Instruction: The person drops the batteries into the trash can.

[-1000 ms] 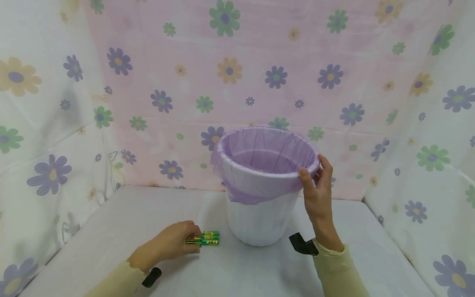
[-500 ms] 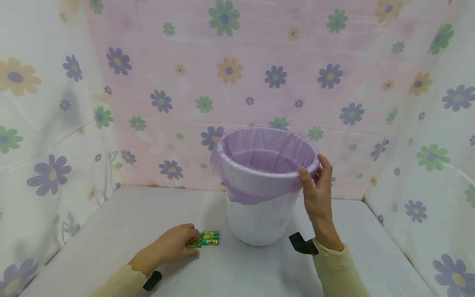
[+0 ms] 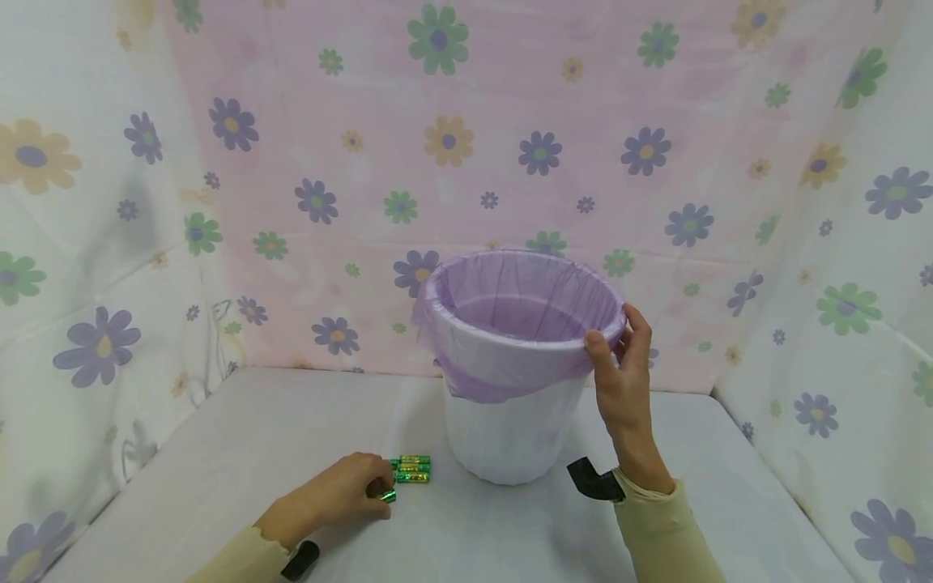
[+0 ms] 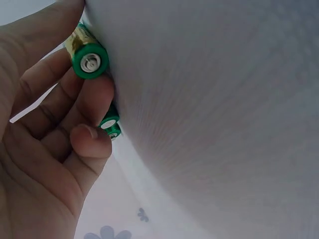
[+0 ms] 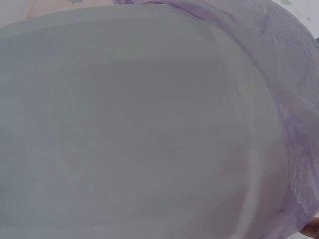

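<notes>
My left hand (image 3: 338,494) is low over the table and pinches one green-and-gold battery (image 3: 389,495) between thumb and curled fingers. The left wrist view shows the end of this held battery (image 4: 84,55), close to the table surface. Just beyond the fingertips lie several more green-and-gold batteries (image 3: 414,468), side by side; my fingers partly hide the nearest ones. My right hand (image 3: 625,385) grips the right rim of a white bin (image 3: 510,437), thumb in front and fingers behind. A thin purple bag (image 3: 503,380) lines the bin and folds over its rim.
The bin stands upright on the white-covered table (image 3: 306,421), right of the batteries. Flower-patterned cloth (image 3: 466,186) walls the back and both sides. The bin's white side and purple bag fill most of the right wrist view.
My left hand has drawn one battery slightly toward me, apart from the others. The right hand and the bin have stayed in place.
</notes>
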`<state>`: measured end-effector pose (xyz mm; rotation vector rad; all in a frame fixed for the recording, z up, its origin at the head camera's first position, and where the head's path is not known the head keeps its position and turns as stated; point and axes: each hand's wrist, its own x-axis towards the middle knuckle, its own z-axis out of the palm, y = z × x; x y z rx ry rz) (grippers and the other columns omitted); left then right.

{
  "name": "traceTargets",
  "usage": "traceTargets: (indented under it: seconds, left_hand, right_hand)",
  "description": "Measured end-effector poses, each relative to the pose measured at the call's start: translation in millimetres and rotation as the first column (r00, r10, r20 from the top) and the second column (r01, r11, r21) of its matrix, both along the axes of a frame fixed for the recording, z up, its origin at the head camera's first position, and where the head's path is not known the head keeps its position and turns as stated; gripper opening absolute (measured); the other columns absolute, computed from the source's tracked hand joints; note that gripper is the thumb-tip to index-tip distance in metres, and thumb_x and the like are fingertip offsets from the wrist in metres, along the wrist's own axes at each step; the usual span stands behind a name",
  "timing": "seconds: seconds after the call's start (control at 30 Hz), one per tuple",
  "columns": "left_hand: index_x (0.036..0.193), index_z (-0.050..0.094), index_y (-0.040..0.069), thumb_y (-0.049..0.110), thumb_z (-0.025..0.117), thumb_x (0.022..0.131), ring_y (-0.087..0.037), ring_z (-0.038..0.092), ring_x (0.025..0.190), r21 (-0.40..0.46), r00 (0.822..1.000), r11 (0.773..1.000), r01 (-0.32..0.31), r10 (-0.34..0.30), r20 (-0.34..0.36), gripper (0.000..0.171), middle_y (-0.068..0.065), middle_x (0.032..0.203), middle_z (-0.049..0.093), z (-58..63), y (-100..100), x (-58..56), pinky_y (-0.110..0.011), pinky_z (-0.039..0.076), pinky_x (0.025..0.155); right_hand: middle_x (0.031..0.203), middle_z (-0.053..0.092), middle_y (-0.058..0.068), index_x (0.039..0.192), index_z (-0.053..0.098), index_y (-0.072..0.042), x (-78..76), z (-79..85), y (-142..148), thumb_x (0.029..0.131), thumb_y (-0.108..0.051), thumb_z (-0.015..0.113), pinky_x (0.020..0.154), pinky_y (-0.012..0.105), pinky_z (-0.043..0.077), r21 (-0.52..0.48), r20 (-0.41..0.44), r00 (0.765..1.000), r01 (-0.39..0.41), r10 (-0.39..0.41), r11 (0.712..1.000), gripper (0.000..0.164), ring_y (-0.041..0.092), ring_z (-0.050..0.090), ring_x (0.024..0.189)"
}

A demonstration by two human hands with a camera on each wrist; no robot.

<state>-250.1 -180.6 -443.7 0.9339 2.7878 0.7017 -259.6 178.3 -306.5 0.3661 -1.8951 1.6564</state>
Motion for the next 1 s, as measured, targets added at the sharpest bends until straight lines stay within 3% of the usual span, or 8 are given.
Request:
traceTargets:
  seconds: [0.17, 0.63, 0.83, 1.0]
  left_hand:
    - [0.082, 0.061, 0.018, 0.027, 0.075, 0.071, -0.004, 0.046, 0.064, 0.044, 0.999, 0.999, 0.013, -0.014, 0.037, 0.020, 0.011, 0.071, 0.051, -1.1, -0.8, 0.1, -0.020, 0.040, 0.056]
    - [0.082, 0.061, 0.019, 0.027, 0.074, 0.072, -0.004, 0.046, 0.063, 0.063, 0.998, 0.998, 0.019, -0.023, 0.055, 0.018, 0.013, 0.071, 0.050, -2.4, -0.9, -0.8, -0.020, 0.040, 0.055]
    - [0.083, 0.062, 0.017, 0.025, 0.074, 0.072, -0.005, 0.046, 0.065, 0.056, 0.999, 0.998, 0.032, -0.032, -0.003, 0.018, 0.012, 0.071, 0.050, 4.6, -1.1, -1.2, -0.020, 0.040, 0.057]
    - [0.085, 0.062, 0.016, 0.024, 0.074, 0.073, -0.005, 0.047, 0.065, 0.056, 0.998, 0.998, 0.042, -0.040, -0.052, 0.019, 0.012, 0.072, 0.050, 18.6, -0.1, -2.9, -0.020, 0.041, 0.058]
  right_hand:
    - [0.130, 0.036, 0.010, 0.140, 0.020, -0.025, -0.3, -0.2, 0.5, 0.088, -0.028, 0.054, 0.089, 0.040, 0.038, 0.002, -0.004, 1.000, -0.004, 0.004, 1.000, 0.062, 0.017, 0.040, 0.110]
    - [0.127, 0.038, 0.012, 0.139, 0.022, -0.026, 1.4, 1.4, -0.9, 0.088, -0.027, 0.054, 0.086, 0.034, 0.040, -0.010, -0.009, 1.000, -0.009, 0.008, 1.000, 0.060, 0.019, 0.043, 0.106]
    - [0.127, 0.038, 0.013, 0.139, 0.023, -0.026, 2.1, 1.4, -1.1, 0.088, -0.026, 0.054, 0.085, 0.033, 0.041, -0.010, -0.018, 1.000, -0.008, 0.008, 1.000, 0.059, 0.019, 0.043, 0.106]
    - [0.127, 0.037, 0.014, 0.139, 0.022, -0.025, 1.0, 0.5, -1.3, 0.088, -0.026, 0.053, 0.085, 0.031, 0.041, -0.007, -0.022, 1.000, -0.009, 0.008, 1.000, 0.059, 0.020, 0.043, 0.106]
